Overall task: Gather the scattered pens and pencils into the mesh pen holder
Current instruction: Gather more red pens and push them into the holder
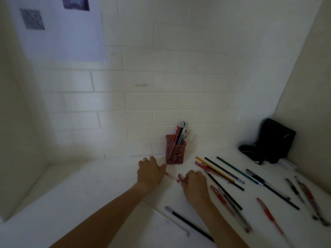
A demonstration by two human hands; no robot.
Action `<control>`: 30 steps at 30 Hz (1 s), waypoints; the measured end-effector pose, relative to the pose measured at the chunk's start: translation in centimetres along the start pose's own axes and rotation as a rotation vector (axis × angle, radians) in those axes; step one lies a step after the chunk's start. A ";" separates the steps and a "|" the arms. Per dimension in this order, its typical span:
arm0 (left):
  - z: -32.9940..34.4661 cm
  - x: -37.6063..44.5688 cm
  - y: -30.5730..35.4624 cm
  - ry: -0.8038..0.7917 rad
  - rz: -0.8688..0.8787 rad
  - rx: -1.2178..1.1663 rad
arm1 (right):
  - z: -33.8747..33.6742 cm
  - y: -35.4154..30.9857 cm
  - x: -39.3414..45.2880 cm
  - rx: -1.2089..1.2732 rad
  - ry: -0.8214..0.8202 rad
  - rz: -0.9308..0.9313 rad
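The red mesh pen holder [174,154] stands against the white brick wall with several pens upright in it. Just in front of it, a clear red pen [172,177] lies low over the table between my hands. My left hand [149,171] grips its left end with curled fingers, thumb pointing toward the holder. My right hand [194,181] pinches its red right end. Several scattered pens and pencils [223,173] lie to the right of my hands, among them red pens [220,196], a yellow pencil and black ones. A black pen [188,222] and a thin white stick [166,219] lie nearer me.
A black pouch [268,142] leans in the back right corner, with a small white object [288,163] beside it. The white table [89,194] meets walls at the back, left and right. A sheet of paper [59,29] hangs on the wall at upper left.
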State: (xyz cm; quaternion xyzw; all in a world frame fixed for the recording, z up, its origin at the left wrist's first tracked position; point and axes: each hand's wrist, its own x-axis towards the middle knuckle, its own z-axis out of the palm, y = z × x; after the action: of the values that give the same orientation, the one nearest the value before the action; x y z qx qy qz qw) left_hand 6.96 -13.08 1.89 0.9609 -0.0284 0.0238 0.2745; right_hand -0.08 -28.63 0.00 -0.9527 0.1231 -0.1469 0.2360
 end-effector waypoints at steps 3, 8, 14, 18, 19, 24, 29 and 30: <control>0.8 -0.3 1.8 -0.015 -0.086 -0.055 | 0.2 0.1 0.5 -0.010 -0.066 0.005; 0.8 0.2 2.1 0.004 -0.138 -0.136 | 0.5 -0.4 -0.5 -0.255 -0.073 -0.091; -2.0 -1.0 1.3 0.054 -0.020 -0.121 | 0.3 1.1 -0.6 -0.363 0.073 -0.206; -4.0 -3.4 0.9 0.062 -0.026 -0.064 | -1.6 1.7 -0.8 -0.309 0.054 -0.146; -4.4 -4.3 0.8 0.027 -0.041 -0.029 | -1.7 1.7 -0.8 -0.297 0.059 -0.182; -4.6 -8.1 0.2 -0.243 -0.150 0.148 | -4.5 0.4 -2.7 -0.038 -0.266 -0.193; -3.3 -8.6 -0.3 -0.201 -0.042 0.288 | -6.5 -0.7 -4.1 0.097 -0.567 -0.201; -3.0 -8.6 -0.2 -0.170 -0.041 0.262 | -6.5 -0.7 -4.2 0.077 -0.583 -0.225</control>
State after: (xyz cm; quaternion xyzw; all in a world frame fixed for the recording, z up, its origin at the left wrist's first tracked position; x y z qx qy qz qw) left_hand -1.65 -10.96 3.82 0.9874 -0.0286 -0.0599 0.1437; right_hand -6.05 -29.46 4.95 -0.9526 -0.0618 0.1024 0.2796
